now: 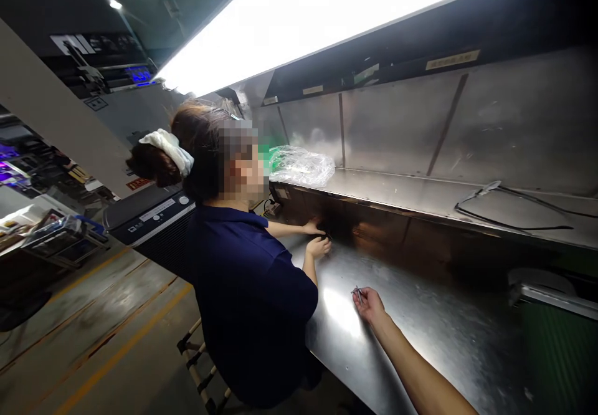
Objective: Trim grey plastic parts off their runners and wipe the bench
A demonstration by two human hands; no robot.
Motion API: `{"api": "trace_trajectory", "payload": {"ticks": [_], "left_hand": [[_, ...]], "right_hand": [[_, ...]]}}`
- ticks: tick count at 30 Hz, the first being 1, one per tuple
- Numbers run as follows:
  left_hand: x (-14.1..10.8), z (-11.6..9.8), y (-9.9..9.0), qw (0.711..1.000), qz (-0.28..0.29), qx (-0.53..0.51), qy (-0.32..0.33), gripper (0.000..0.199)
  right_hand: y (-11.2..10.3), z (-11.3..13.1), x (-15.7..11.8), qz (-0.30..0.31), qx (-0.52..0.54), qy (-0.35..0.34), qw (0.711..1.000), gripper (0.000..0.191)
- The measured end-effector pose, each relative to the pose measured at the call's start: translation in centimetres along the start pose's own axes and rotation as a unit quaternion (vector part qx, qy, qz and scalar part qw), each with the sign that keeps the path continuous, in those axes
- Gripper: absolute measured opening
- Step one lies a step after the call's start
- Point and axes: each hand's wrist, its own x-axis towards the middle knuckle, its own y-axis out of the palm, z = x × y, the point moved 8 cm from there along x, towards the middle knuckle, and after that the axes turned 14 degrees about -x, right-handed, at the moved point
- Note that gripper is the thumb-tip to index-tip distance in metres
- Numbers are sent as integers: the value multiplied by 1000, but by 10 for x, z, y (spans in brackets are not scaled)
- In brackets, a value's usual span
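Left of the metal tabletop [420, 296], I see a dark cabinet with a control panel [159, 215]. Nearer, at the tabletop's left end, a co-worker in a navy shirt [247, 271] has both hands [318, 247] over its far side. Crumpled clear plastic [303, 166] lies on the shelf [397, 186] behind the tabletop. Over the tabletop's middle, a small metal piece [359, 295] is pinched between the fingertips of the wearer's right hand [370, 307]; the left hand's fingers I cannot tell. Behind the tabletop's right part, a thin black strap [527, 215] rests on the shelf; a green ribbed object [558, 340] stands at its right end.
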Motion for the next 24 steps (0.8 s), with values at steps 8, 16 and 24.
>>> {"api": "trace_trajectory", "payload": {"ticks": [8,16,24], "left_hand": [[217,-167,48,942,43,100,317,33],[223,-198,19,839,10,201,505,21],[246,-185,-44,812,-53,276,511,44]], "right_hand": [[25,23,30,1,-55,-27,998,31],[89,74,47,2,-128,-68,989,33],[147,140,55,41,-161,-149,975,37]]}}
